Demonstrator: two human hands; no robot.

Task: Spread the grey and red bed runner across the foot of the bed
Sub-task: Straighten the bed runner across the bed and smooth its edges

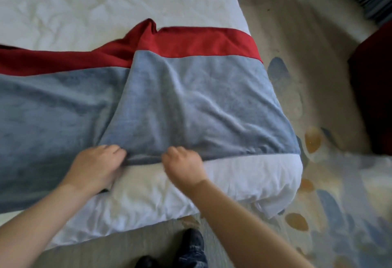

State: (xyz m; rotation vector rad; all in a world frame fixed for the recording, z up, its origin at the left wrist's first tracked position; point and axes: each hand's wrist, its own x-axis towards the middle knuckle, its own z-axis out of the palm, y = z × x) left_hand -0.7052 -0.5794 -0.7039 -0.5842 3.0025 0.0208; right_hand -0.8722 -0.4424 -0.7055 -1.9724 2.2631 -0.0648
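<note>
The bed runner [169, 102] runs past the left edge, its far end unseen.

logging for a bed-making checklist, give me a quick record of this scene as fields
runner: grey, red band on the far side; lies across the bed, rumpled, with a fold near its middle
left hand: grips the runner's near edge
right hand: grips the same edge, apart from the left
bed: white cover, a strip showing below the runner
floor: patterned carpet on the right
</note>
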